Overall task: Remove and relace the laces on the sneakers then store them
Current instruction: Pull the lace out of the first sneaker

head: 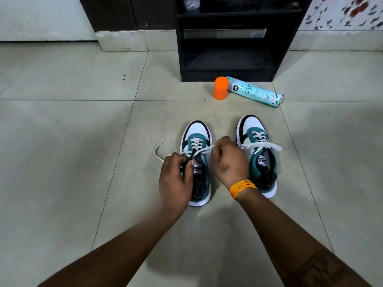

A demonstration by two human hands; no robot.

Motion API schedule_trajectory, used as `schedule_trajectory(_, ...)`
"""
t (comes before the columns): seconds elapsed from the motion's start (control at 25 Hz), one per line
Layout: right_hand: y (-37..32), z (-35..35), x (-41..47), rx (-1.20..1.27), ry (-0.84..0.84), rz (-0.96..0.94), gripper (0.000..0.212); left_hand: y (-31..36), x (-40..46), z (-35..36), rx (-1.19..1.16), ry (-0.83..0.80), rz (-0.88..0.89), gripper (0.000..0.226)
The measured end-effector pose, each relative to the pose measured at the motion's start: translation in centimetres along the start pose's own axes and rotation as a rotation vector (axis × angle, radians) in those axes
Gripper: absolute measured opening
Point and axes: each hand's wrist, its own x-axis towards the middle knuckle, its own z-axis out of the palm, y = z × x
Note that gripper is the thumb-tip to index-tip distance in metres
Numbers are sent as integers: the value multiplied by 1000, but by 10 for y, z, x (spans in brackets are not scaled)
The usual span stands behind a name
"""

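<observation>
Two teal, white and black sneakers stand side by side on the tiled floor, toes pointing away from me. Over the left sneaker, my left hand pinches the shoe's tongue and one side of its white lace, whose free end curls out to the left. My right hand pinches the other end of that lace, pulled taut to the right of the shoe. The right sneaker stands laced, with its lace ends spread loosely to both sides; neither hand touches it.
A black open shelf unit stands against the wall behind the shoes. In front of it an orange cap stands upright beside a light-blue spray can lying on its side. A plastic container sits on the upper shelf.
</observation>
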Motion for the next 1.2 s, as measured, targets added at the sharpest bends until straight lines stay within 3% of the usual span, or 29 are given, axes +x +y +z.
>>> schedule_trajectory(0.08, 2, 2, -3, 116, 53, 146, 22, -1, 0, 0, 7, -6, -9, 11)
schedule_trajectory(0.24, -10, -3, -8, -53, -6, -297, 32, -1, -1, -1, 0, -8, -14, 12)
schedule_trajectory(0.32, -16, -5, -7, -154, -75, -431, 24, -1, -1, 0, -2, -8, -18, 11)
schedule_trajectory(0.4, -7, 1, -4, -184, -24, -300, 15, -1, -1, 0, 1, -4, -17, 11)
schedule_trajectory(0.52, 4, 1, -3, 71, 64, 151, 12, 0, -1, 0, 11, -3, -24, 12)
schedule_trajectory(0.6, 3, 0, -7, 68, 57, 66, 17, 0, 0, 0, 16, -3, -24, 13)
schedule_trajectory(0.68, -4, -5, -8, -41, -38, -203, 30, 0, 0, 1, 14, -4, -20, 13)
schedule_trajectory(0.76, -13, -10, -7, -152, -171, -395, 28, 0, -1, 1, 6, -5, -27, 12)
schedule_trajectory(0.84, -13, -8, -4, -243, -170, -390, 16, 1, -1, 0, 5, -4, -36, 12)
schedule_trajectory(0.96, -3, -4, -2, -149, -24, -71, 14, 1, -1, 1, -1, -5, -40, 12)
schedule_trajectory(1.04, -2, -3, -5, -58, -13, 2, 19, 1, -1, 1, -4, -6, -46, 12)
schedule_trajectory(1.2, -13, -8, -9, -133, -99, -334, 29, 0, -2, 1, -3, -4, -51, 12)
